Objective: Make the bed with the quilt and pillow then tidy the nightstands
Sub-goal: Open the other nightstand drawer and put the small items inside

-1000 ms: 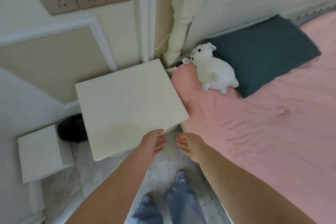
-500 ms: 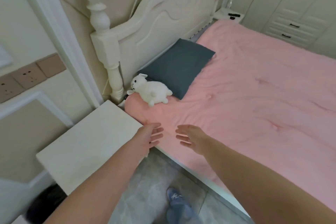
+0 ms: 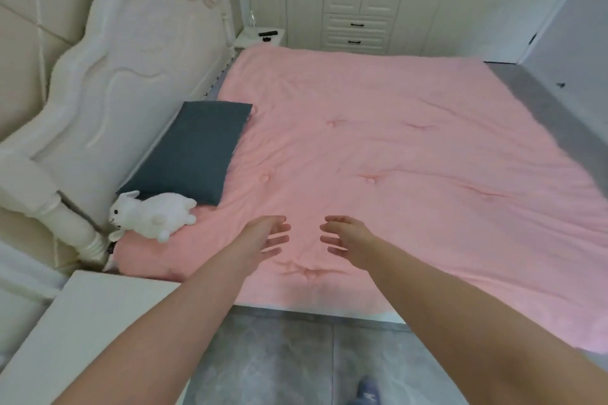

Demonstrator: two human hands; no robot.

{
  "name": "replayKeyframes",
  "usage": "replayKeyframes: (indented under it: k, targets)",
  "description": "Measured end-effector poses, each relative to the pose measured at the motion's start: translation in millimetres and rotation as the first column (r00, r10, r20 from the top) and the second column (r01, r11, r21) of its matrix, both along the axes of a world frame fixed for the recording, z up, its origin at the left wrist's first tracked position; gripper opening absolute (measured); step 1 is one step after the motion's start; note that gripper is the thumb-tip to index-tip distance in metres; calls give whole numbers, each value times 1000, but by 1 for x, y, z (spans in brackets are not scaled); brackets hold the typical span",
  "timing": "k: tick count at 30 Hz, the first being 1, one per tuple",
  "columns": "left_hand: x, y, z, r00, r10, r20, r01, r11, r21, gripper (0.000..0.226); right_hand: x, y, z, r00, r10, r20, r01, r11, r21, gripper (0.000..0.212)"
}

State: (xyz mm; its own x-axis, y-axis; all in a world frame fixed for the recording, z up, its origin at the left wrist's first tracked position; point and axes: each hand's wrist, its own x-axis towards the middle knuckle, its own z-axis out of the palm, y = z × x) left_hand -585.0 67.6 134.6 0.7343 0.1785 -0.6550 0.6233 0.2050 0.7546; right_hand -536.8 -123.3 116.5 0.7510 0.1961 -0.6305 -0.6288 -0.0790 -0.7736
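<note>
A pink quilt (image 3: 394, 154) lies spread flat over the bed. A dark teal pillow (image 3: 194, 151) rests at the head end against the white headboard (image 3: 131, 69). A white plush animal (image 3: 153, 212) lies beside the pillow near the bed's corner. My left hand (image 3: 263, 237) and my right hand (image 3: 345, 237) hover side by side over the quilt's near edge, fingers relaxed, holding nothing. The near nightstand (image 3: 88, 322) has a bare white top at lower left. The far nightstand (image 3: 260, 38) carries small dark items.
White wardrobe doors and drawers (image 3: 355, 29) stand behind the bed. Grey tiled floor (image 3: 279, 355) runs along the near bedside, with my shoe (image 3: 368, 393) on it. A grey sheet strip (image 3: 539, 102) shows at the bed's right edge.
The view has swung from the near nightstand up and right across the bed. Both hands have moved from the nightstand's edge to above the quilt, still empty.
</note>
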Motion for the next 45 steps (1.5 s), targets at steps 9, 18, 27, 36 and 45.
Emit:
replayKeyframes:
  k: [9, 18, 27, 36, 45]
  targets:
    - [89, -191, 16, 958, -287, 5, 287, 957, -43, 24, 22, -219, -3, 971, -237, -21, 238, 971, 34, 26]
    - [143, -409, 19, 830, -558, 3, 557, 829, 57, 23, 3, -432, 7, 830, -556, -49, 558, 827, 69, 28]
    - [181, -537, 29, 570, -820, -50, 821, 569, 34, 26, 9, -521, 16, 662, -745, -78, 749, 655, 100, 24]
    - [248, -642, 42, 420, -907, -25, 905, 417, 79, 20, 34, -609, 44, 424, -906, 5, 905, 424, 23, 22]
    - [266, -758, 36, 326, -945, -9, 943, 325, 69, 18, 18, -692, 50, 284, -958, 35, 959, 284, 12, 20]
